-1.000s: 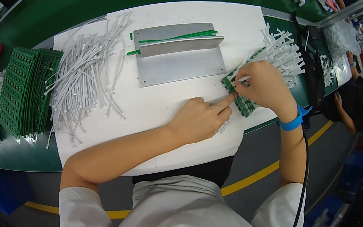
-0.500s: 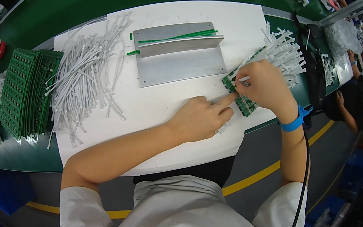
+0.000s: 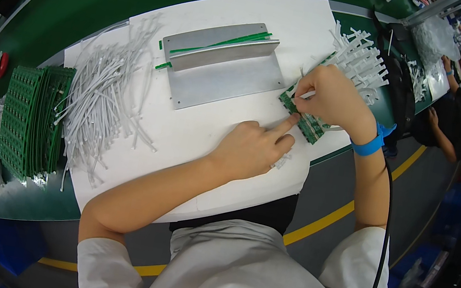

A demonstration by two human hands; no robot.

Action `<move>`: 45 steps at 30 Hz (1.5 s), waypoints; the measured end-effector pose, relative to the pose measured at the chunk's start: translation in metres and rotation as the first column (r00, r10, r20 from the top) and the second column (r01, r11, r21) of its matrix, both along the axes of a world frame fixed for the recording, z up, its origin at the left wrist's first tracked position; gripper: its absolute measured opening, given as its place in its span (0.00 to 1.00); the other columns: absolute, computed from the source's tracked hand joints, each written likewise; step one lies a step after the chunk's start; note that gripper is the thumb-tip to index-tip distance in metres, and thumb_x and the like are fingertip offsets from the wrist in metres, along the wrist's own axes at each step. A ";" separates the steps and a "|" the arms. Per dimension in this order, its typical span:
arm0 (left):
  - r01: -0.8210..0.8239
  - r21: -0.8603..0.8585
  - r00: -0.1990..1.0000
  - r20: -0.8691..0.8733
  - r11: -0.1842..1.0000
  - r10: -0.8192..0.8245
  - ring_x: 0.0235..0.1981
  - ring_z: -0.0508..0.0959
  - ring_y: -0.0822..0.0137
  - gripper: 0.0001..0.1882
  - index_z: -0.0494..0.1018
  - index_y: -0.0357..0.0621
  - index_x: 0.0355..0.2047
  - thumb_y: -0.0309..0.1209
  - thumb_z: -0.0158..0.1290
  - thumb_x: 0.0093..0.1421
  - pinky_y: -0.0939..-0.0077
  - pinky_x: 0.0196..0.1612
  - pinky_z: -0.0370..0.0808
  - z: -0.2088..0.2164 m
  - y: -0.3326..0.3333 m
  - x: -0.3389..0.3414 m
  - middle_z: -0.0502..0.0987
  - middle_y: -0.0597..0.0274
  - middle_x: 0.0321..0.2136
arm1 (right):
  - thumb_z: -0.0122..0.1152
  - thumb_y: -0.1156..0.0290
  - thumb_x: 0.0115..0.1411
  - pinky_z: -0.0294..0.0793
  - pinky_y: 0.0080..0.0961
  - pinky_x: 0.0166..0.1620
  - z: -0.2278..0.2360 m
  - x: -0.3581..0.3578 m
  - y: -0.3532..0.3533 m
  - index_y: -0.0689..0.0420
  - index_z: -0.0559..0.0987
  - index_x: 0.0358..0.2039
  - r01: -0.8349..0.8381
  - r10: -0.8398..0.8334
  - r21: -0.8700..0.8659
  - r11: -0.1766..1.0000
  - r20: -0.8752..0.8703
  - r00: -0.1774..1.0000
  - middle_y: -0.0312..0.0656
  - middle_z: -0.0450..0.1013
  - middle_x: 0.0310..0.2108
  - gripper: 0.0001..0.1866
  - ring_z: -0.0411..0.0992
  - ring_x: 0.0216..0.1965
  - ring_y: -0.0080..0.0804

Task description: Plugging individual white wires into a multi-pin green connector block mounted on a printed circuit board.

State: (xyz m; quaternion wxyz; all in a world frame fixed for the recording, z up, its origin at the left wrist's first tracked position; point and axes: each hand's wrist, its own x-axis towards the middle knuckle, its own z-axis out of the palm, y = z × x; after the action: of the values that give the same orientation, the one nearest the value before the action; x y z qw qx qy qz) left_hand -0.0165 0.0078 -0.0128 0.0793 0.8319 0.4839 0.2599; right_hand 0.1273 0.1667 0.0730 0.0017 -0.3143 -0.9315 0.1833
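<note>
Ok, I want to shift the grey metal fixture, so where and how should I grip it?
Probably by the middle of its upright wall, pinched from above: it stands up from the flat base plate, and its near side looks bare for a thumb. Mind the green strips lying behind it.

Smooth grey metal with a satin sheen forms the bracket (image 3: 225, 87) at upper center, atop a matt white sheet (image 3: 182, 135) resembling paper. Plastic-looking white cables (image 3: 98, 108) shine softly at left; right of center, a green circuit board (image 3: 311, 131) shows a rough, studded face. At bottom, a worker's shirt (image 3: 233, 268) is matt cloth.
</note>
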 end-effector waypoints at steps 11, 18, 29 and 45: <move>-0.051 0.057 0.998 -0.023 0.997 0.052 0.18 0.75 0.64 0.18 0.72 0.47 0.34 0.31 0.67 0.44 0.71 0.25 0.74 -0.005 0.002 0.003 0.74 0.59 0.63 | 0.69 0.77 0.46 0.79 0.29 0.35 -0.003 0.005 0.016 0.64 0.84 0.23 -0.045 0.023 -0.229 0.972 -0.095 0.995 0.48 0.80 0.23 0.05 0.80 0.27 0.38; -0.017 0.059 0.997 0.080 0.998 0.012 0.20 0.78 0.58 0.14 0.75 0.45 0.36 0.29 0.64 0.48 0.68 0.29 0.77 0.002 0.011 -0.008 0.77 0.62 0.54 | 0.69 0.76 0.49 0.74 0.37 0.37 -0.013 0.001 -0.037 0.56 0.84 0.35 0.050 0.005 0.429 0.902 -0.126 0.992 0.41 0.77 0.34 0.11 0.76 0.36 0.44; -0.112 0.141 0.975 0.205 0.984 0.081 0.25 0.80 0.56 0.20 0.72 0.46 0.39 0.24 0.64 0.44 0.63 0.32 0.77 -0.003 0.033 -0.027 0.78 0.66 0.51 | 0.69 0.77 0.50 0.72 0.38 0.49 -0.060 0.036 -0.078 0.57 0.77 0.35 0.158 0.113 0.457 0.875 -0.510 0.853 0.41 0.76 0.43 0.12 0.75 0.47 0.43; -0.110 0.255 0.994 0.041 0.960 0.103 0.22 0.79 0.64 0.13 0.76 0.49 0.31 0.23 0.64 0.45 0.68 0.29 0.74 -0.003 0.036 -0.017 0.83 0.70 0.48 | 0.68 0.78 0.50 0.71 0.34 0.47 -0.076 0.032 -0.074 0.57 0.78 0.31 0.250 0.104 0.493 0.833 -0.584 0.805 0.38 0.80 0.42 0.08 0.78 0.43 0.35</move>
State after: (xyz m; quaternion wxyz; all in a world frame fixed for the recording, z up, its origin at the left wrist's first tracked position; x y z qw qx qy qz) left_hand -0.0340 0.0438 -0.0156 -0.0369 0.8042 0.4892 0.3356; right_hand 0.1597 0.0932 -0.0033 0.3871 -0.2650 -0.8831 -0.0031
